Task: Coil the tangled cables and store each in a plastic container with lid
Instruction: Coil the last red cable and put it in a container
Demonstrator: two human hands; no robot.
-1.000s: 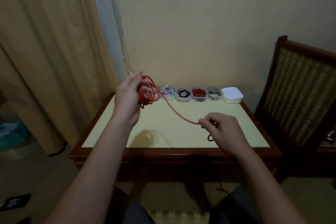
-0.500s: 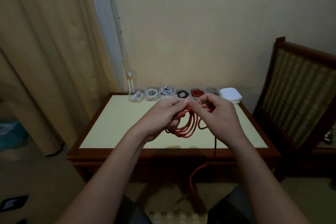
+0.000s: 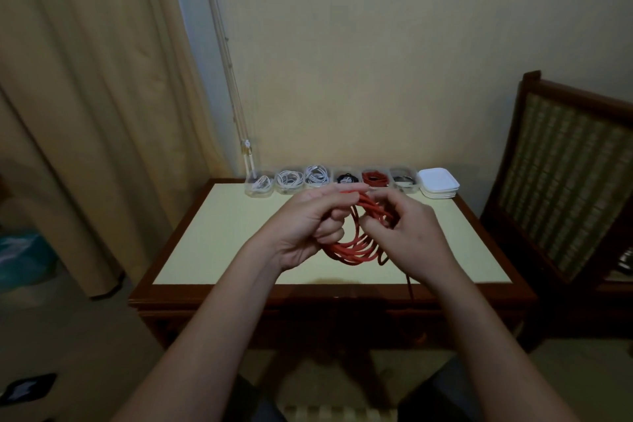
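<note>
Cream wall (image 3: 376, 62) at the back, beige curtain (image 3: 85, 79) on the L w/ a thin cord (image 3: 226, 55) hanging beside it, and a dark wood chair (image 3: 561, 181) w/ a woven back on the R. In the middle stands a small table (image 3: 222, 233) w/ a pale yellow top and dark wood frame.

Along its far edge, by the wall, is a row of six clear containers (image 3: 259, 192), open-topped and side by side. From the L, three hold white cables (image 3: 289, 178), the 4th a black cable (image 3: 346, 178), the 5th a coiled red one (image 3: 375, 176), and the 6th sth. dark, too small to tell. Just R of the row sits a stack of white lids (image 3: 439, 181). Any print on tubs or lids is too small to read.

The red cable (image 3: 352, 248) is up over the middle of the table, btw. both hands, wound in several loops that hang down as one coil. The L hand (image 3: 301, 226) grips the coil's L side, fingers curled in around the strands, w/ thumb and forefinger pinching a strand at the top. The R hand (image 3: 414, 229) holds the R side, fingers bent round the loops. From under the R hand a loose tail (image 3: 409, 284) drops past the table's front edge, and its end is lost in the dark below.

On the floor far L is sth. teal (image 3: 20, 250), blurred.
</note>
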